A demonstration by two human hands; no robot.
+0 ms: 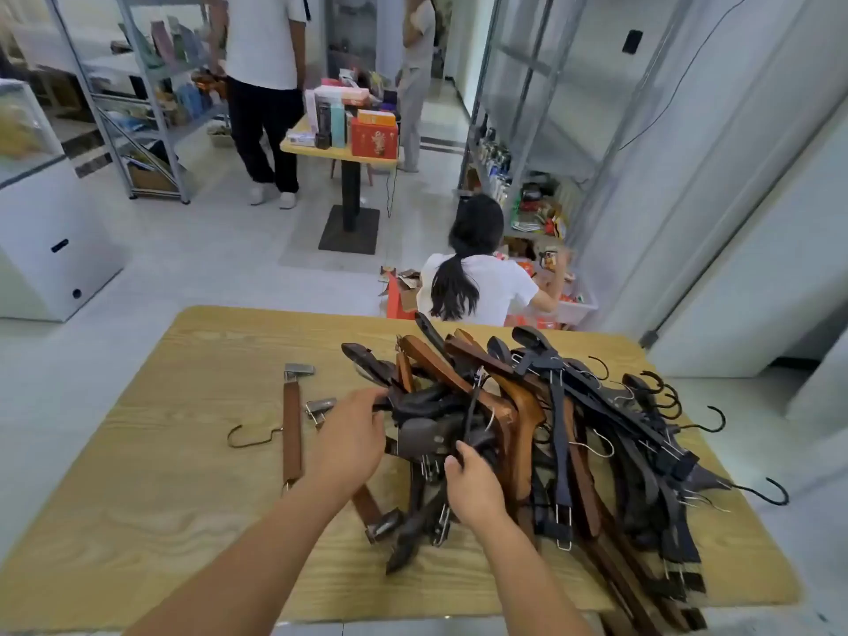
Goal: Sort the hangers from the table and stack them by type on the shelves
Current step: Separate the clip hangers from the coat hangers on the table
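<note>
A tangled pile of hangers (541, 433) covers the right half of the wooden table (183, 498): brown wooden ones, dark ones and black ones with hooks. A brown clip hanger (292, 433) lies apart on the left. My left hand (351, 440) reaches into the pile's left edge, fingers closed on a dark hanger (426, 401). My right hand (472, 484) rests on the pile's near side, with its fingers curled around another dark hanger (472, 420).
A person (472, 277) crouches just beyond the table's far edge by a metal shelf (527, 144) on the right. Two people stand near a small table (339, 149) loaded with boxes. Another metal shelf (137, 107) stands at the left, a white cabinet (41, 231) nearer.
</note>
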